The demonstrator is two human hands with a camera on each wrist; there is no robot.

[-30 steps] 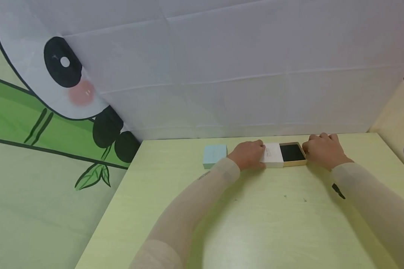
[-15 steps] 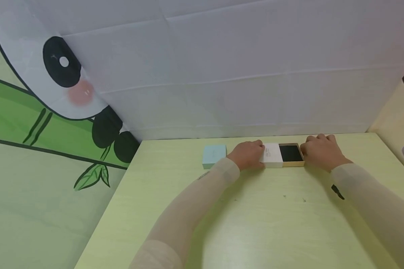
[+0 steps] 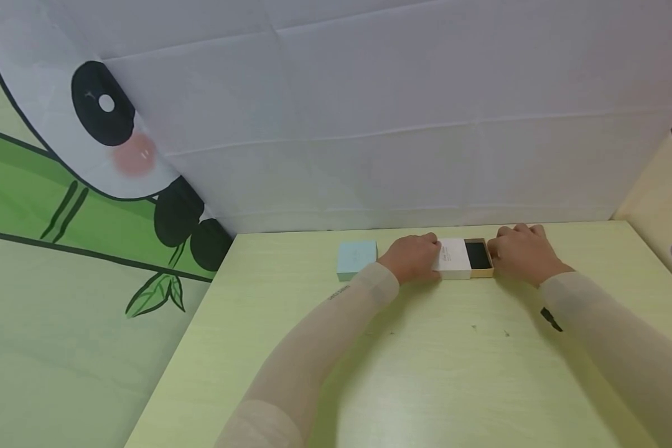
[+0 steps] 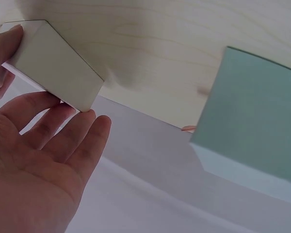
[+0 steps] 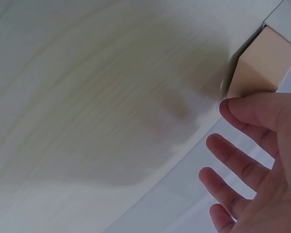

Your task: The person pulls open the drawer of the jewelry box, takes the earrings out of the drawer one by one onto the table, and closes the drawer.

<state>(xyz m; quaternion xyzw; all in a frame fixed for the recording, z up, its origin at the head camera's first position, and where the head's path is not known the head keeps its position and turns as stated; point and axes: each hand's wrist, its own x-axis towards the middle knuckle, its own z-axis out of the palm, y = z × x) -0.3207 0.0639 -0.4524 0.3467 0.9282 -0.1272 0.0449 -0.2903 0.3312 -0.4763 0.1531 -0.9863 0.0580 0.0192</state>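
Note:
A white slide box's outer sleeve (image 3: 452,260) lies near the table's back edge, with small printing on top. My left hand (image 3: 413,258) grips its left end, thumb on one side and fingers on the other. Out of the sleeve's right end sticks a tan inner tray (image 3: 482,273) with a black insert (image 3: 478,254). Fingertips of my right hand (image 3: 523,254) press on the tray's outer end. In the right wrist view the thumb (image 5: 254,109) lies against the tan end, while the other fingers are loosely spread and hold nothing.
A pale teal box (image 3: 356,259) sits just left of my left hand, closed. A white cloth wall (image 3: 369,180) rises behind the table (image 3: 425,386). Tiny dark specks mark the tabletop in front of the boxes.
My right hand has moved left, and the tan tray has slid further into the white sleeve, so less of the black insert shows. The left hand and the sleeve have stayed put.

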